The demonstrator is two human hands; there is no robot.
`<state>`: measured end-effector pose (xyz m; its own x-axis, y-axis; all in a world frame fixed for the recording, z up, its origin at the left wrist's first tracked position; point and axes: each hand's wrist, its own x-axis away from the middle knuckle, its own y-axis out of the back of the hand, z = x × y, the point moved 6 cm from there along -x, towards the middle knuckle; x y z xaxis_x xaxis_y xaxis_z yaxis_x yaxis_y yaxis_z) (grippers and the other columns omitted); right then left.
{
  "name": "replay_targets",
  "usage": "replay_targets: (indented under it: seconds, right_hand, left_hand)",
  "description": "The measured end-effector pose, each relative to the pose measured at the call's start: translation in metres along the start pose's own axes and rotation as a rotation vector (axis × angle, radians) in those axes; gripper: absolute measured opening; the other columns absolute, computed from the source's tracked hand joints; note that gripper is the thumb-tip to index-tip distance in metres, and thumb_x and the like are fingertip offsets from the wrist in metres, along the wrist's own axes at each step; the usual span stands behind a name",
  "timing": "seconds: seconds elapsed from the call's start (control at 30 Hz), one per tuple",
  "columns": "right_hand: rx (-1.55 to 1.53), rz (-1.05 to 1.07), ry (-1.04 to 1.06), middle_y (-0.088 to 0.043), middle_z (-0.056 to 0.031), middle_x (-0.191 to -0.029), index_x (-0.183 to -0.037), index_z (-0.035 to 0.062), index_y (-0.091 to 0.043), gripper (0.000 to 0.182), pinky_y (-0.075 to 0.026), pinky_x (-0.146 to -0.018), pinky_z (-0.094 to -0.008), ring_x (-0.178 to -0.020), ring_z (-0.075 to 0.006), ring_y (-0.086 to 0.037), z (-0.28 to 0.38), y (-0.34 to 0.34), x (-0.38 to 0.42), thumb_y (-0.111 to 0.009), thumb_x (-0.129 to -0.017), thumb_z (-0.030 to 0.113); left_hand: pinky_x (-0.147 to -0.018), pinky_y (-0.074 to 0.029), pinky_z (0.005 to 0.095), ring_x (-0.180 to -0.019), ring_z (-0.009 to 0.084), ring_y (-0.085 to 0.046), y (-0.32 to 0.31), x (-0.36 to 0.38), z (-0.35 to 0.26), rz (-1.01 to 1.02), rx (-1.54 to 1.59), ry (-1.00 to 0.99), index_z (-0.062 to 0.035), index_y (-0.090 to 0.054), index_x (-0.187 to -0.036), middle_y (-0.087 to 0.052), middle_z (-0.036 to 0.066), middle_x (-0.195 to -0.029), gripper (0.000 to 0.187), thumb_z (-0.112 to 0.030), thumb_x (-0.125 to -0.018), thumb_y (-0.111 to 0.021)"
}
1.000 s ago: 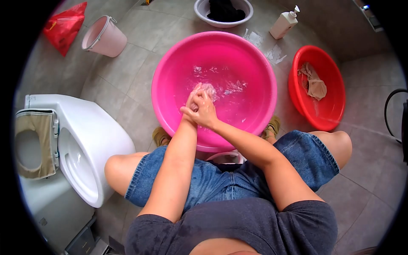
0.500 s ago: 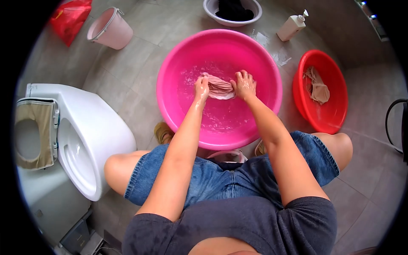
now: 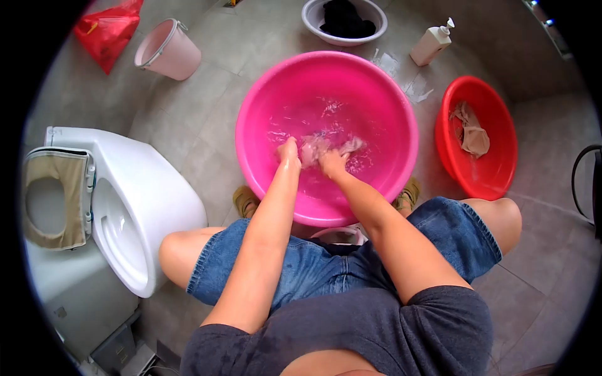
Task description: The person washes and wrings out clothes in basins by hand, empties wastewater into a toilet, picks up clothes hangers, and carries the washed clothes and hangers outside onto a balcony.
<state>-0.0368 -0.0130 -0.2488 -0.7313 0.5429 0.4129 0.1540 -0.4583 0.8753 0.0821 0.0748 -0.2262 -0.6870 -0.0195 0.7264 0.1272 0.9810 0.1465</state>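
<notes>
Pretty tight spot: the pink basin [image 3: 389, 106] sits mid-frame on the tile floor with a toilet [image 3: 144, 207] close at left, a red basin [image 3: 495, 182] close at right, and a bucket [image 3: 168, 50] and white bowl [image 3: 313, 19] up top. Both hands are down in the water, left hand [image 3: 287, 153] and right hand [image 3: 331, 161] each closed on the wet pale cloth [image 3: 316, 147], which is bunched between them and spreads a little toward the upper right of the right hand.

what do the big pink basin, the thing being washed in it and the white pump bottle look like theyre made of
Big round pink basin: probably moulded plastic, glossy, with a smooth even rim and uniform colour.
Pale pink cloth gripped by the left hand and right hand: thin soft fabric, wet and bunched; the fibre cannot be told.
White pump bottle: likely matte opaque plastic.
</notes>
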Motion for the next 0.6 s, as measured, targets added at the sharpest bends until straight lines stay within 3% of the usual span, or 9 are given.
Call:
replay_targets:
  seconds: [0.03, 0.1, 0.13, 0.23, 0.3, 0.37, 0.4, 0.47, 0.6]
  right_hand:
    - [-0.018, -0.014, -0.039, -0.064, -0.0169, -0.107, -0.116, 0.0080, -0.057, 0.034, -0.030, -0.100, -0.0574, -0.105, -0.0330, -0.058, -0.011, 0.005, -0.003, -0.048, -0.085, 0.017]
    - [-0.065, -0.028, -0.117, -0.060, -0.0187, -0.115, -0.122, 0.0085, -0.054, 0.036, -0.033, -0.101, -0.0534, -0.117, -0.0347, -0.051, -0.035, 0.011, -0.004, -0.043, -0.090, 0.020]
    - [-0.469, -0.058, -0.449, -0.058, -0.0210, -0.119, -0.131, 0.0101, -0.046, 0.047, -0.037, -0.099, -0.0483, -0.116, -0.0362, -0.052, -0.057, 0.015, -0.006, -0.052, -0.088, 0.028]
    - [-0.611, 0.005, -0.370, -0.058, -0.0218, -0.119, -0.129, 0.0097, -0.048, 0.059, -0.042, -0.097, -0.0405, -0.111, -0.0356, -0.056, -0.034, 0.063, 0.002, -0.067, -0.075, 0.023]
    - [-0.970, 0.116, 0.076, -0.061, -0.0173, -0.112, -0.126, 0.0065, -0.050, 0.067, -0.048, -0.088, -0.0340, -0.106, -0.0277, -0.059, -0.014, 0.075, -0.010, -0.068, -0.062, 0.009]
    - [-0.980, 0.225, 0.184, -0.062, -0.0140, -0.105, -0.119, 0.0053, -0.054, 0.059, -0.047, -0.086, -0.0319, -0.100, -0.0234, -0.059, 0.012, 0.134, 0.032, -0.068, -0.062, 0.008]
    - [-0.967, 0.227, 0.270, -0.061, -0.0134, -0.103, -0.116, 0.0052, -0.055, 0.056, -0.047, -0.085, -0.0316, -0.098, -0.0227, -0.059, 0.018, 0.151, 0.046, -0.067, -0.062, 0.007]
    - [-0.932, 0.226, 0.451, -0.061, -0.0123, -0.100, -0.109, 0.0050, -0.057, 0.048, -0.047, -0.084, -0.0308, -0.095, -0.0213, -0.058, 0.026, 0.180, 0.070, -0.066, -0.062, 0.005]
    - [-0.893, 0.281, 0.674, -0.057, -0.0046, -0.098, -0.100, 0.0051, -0.056, 0.035, -0.046, -0.083, -0.0306, -0.095, -0.0141, -0.054, 0.032, 0.224, 0.099, -0.066, -0.067, 0.005]
  left_hand:
    - [-0.071, -0.055, 0.0399, -0.078, 0.0333, -0.064, -0.010, 0.002, 0.010, 0.115, 0.104, 0.108, 0.0052, -0.057, -0.099, -0.063, 0.018, -0.095, 0.028, -0.013, -0.078, -0.060]
    - [-0.074, -0.054, 0.0469, -0.086, 0.0361, -0.062, -0.019, 0.009, 0.035, 0.355, 0.093, 0.303, 0.0061, -0.055, -0.104, -0.061, 0.020, -0.101, 0.037, -0.023, -0.081, -0.057]
    - [-0.078, -0.052, 0.0507, -0.093, 0.0374, -0.061, -0.021, 0.015, 0.044, 0.413, 0.047, 0.364, 0.0064, -0.054, -0.107, -0.060, 0.022, -0.105, 0.044, -0.031, -0.083, -0.055]
    - [-0.087, -0.046, 0.0578, -0.112, 0.0384, -0.054, -0.019, 0.066, 0.033, 0.355, -0.220, 0.491, 0.0038, -0.051, -0.114, -0.057, 0.024, -0.114, 0.060, -0.049, -0.087, -0.050]
    - [-0.089, -0.044, 0.0557, -0.109, 0.0326, -0.054, -0.046, 0.052, 0.046, 0.558, 0.023, 0.595, -0.0031, -0.051, -0.116, -0.057, 0.021, -0.110, 0.066, -0.062, -0.086, -0.044]
    - [-0.087, -0.046, 0.0535, -0.101, 0.0306, -0.057, -0.060, 0.079, 0.018, 0.821, 0.379, 0.554, -0.0032, -0.052, -0.113, -0.058, 0.019, -0.104, 0.066, -0.063, -0.085, -0.046]
    - [-0.076, -0.052, 0.0440, -0.087, 0.0259, -0.060, -0.053, 0.099, -0.007, 0.788, 0.330, 0.441, -0.0024, -0.055, -0.104, -0.060, 0.014, -0.094, 0.058, -0.057, -0.088, -0.046]
    - [-0.069, -0.054, 0.0359, -0.082, 0.0228, -0.061, -0.083, 0.060, 0.019, 1.581, 0.505, 0.527, -0.0033, -0.057, -0.099, -0.061, 0.011, -0.091, 0.047, -0.049, -0.090, -0.048]
    - [-0.056, -0.051, 0.0249, -0.072, 0.0168, -0.062, -0.061, 0.139, -0.038, 0.916, 0.325, 0.497, -0.0091, -0.060, -0.097, -0.063, 0.005, -0.087, 0.022, -0.029, -0.093, -0.050]
